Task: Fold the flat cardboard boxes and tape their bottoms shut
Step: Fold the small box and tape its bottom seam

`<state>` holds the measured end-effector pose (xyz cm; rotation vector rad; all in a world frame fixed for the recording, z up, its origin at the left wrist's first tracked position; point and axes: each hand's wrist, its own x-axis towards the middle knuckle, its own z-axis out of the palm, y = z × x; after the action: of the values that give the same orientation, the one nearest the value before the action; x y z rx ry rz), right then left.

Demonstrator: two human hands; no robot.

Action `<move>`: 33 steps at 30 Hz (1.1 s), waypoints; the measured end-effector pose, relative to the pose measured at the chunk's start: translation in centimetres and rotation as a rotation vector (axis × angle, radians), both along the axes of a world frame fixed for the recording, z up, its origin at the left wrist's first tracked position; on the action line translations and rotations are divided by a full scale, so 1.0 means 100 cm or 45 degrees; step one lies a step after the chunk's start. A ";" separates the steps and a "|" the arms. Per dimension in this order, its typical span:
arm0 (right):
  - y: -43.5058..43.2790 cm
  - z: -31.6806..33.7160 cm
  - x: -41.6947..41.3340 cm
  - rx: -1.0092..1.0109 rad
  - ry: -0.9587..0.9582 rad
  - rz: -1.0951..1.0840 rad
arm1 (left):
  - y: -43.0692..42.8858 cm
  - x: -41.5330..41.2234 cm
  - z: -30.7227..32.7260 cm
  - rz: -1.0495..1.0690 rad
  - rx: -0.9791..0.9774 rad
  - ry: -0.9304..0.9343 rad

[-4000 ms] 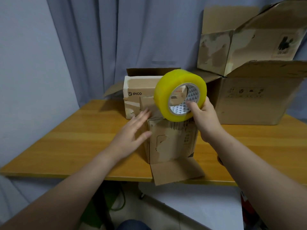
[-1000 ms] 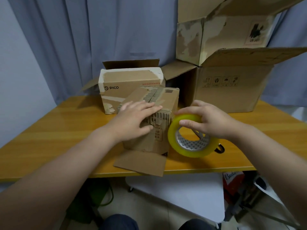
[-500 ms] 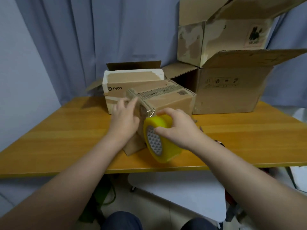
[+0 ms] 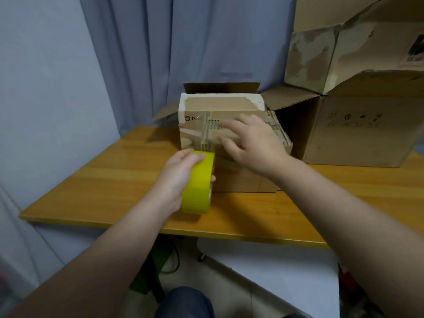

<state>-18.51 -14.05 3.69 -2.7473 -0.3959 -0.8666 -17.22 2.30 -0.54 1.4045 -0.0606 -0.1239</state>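
Hands: left [image 4: 177,177] grips 1 tape [image 4: 199,187], right [image 4: 254,145] presses box [image 4: 243,182] (1 of 4).

Dim, even indoor light with a cool bluish cast. A pale sheen lies on the wooden tabletop [image 4: 96,180] at centre left, and a soft shadow sits under the yellow tape roll [image 4: 199,187]. The right hand [image 4: 252,143] is blurred at the fingers. Wide-angle distortion stretches the lower corners and tilts the stacked boxes [image 4: 358,72] at upper right. Detail is soft throughout.

The small box [image 4: 243,182] stands on the table [image 4: 103,180]. The tape roll [image 4: 199,187] is just left of it and a second box [image 4: 220,104] directly behind it. Behind and to its right is a large box [image 4: 358,138], with a top box [image 4: 321,53] on that.
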 end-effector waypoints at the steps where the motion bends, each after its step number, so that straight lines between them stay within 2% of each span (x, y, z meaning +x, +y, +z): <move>1: -0.003 0.004 0.011 -0.097 0.073 0.065 | -0.001 -0.001 0.004 -0.013 -0.004 -0.002; 3: -0.005 0.003 0.034 -0.173 0.332 0.132 | 0.000 0.001 0.012 -0.029 0.021 -0.014; 5: -0.004 -0.006 0.050 -0.176 0.528 0.059 | 0.001 0.002 0.015 -0.024 0.057 -0.011; 9: 0.001 -0.019 0.066 -0.215 0.418 -0.084 | 0.008 0.009 0.006 0.100 0.250 -0.075; 16: 0.003 -0.022 0.068 -0.195 0.306 -0.201 | 0.013 0.008 -0.027 0.121 0.647 -0.176; 22: 0.007 -0.033 0.076 -0.254 0.185 -0.277 | 0.008 0.013 -0.031 0.210 0.572 -0.161; 27: 0.009 -0.047 0.076 -0.449 0.047 -0.355 | -0.005 0.028 -0.027 0.194 0.508 -0.081; 33: 0.006 -0.049 0.082 -0.404 0.006 -0.350 | -0.002 0.037 -0.037 0.138 0.347 0.081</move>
<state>-10.34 -13.40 -1.20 -3.1507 -0.1672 -0.9300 -13.55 2.08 -4.19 1.6710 0.0886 -0.0889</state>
